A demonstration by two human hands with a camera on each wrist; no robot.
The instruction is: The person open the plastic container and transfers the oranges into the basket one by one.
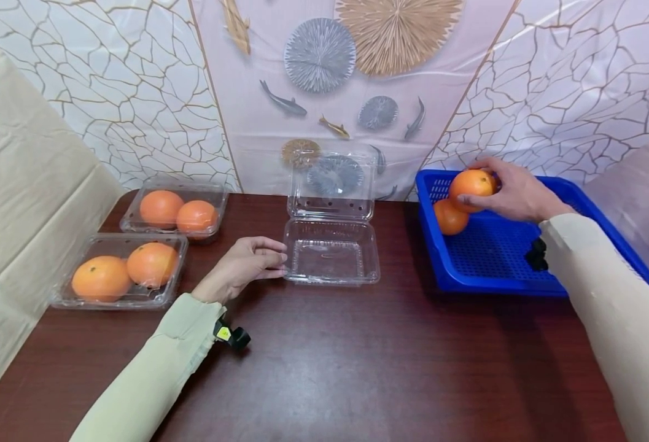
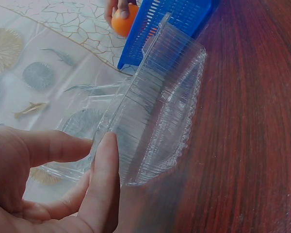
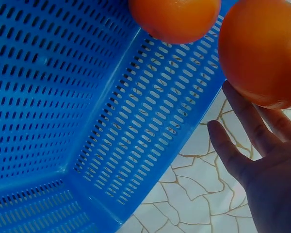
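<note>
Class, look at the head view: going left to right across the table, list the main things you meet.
Near closed box of oranges → far closed box of oranges → left hand → open clear box → blue basket → right hand holding an orange.

Bright, even light with soft shadows; wide-angle bending at the head view's edges, wrist views bluish.

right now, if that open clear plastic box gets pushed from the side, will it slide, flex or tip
The clear box is thin, see-through and empty, so it is probably very light and would likely slide easily on the smooth table. Its ribbed walls look flimsy and may buckle under the left hand touching its edge. The upright lid could make it tip backward.
</note>
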